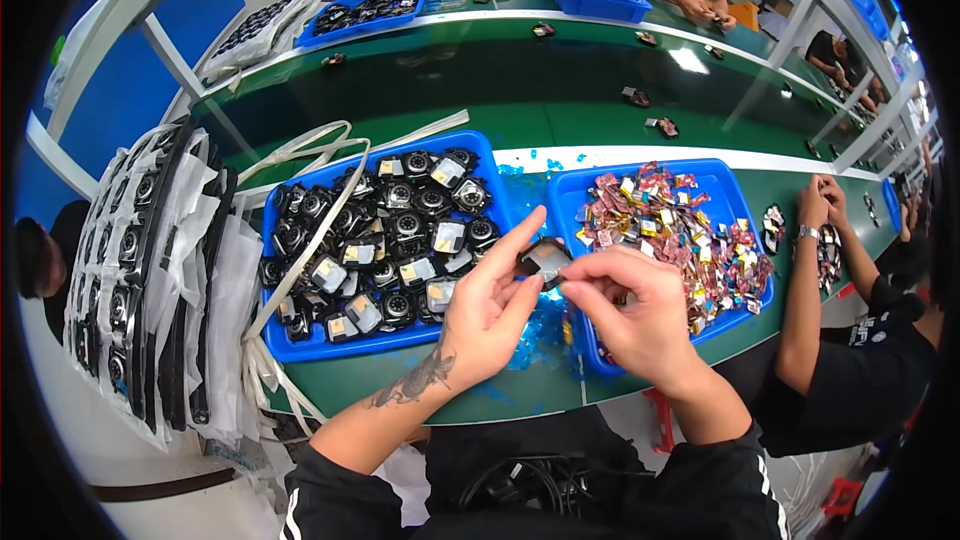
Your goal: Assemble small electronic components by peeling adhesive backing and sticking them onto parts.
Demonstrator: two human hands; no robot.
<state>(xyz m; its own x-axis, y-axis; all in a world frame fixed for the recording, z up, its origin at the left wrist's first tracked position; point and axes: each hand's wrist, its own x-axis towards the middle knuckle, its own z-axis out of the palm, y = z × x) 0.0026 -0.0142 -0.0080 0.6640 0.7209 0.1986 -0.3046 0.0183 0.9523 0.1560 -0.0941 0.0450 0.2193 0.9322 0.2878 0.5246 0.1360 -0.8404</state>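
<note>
Head view, left hand (pixel 480 318): holds the black casing (pixel 546 260), thumb against fingers
Right hand (pixel 637 312): pinched narrow beside it; contents unclear
Casing spot: over the gap between trays (pixel 350 347)
Handling: probably best braced left, worked lightly right

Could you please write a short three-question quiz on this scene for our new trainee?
1. True or false: the person's left hand and right hand meet at one small dark piece.
2. What colour is the tray that holds the black parts? A: white; B: blue; C: yellow.
3. Fill in: the tray of black parts stands to the ___ of the tray of small reddish parts.

Key: 1 true; 2 B; 3 left.
</note>
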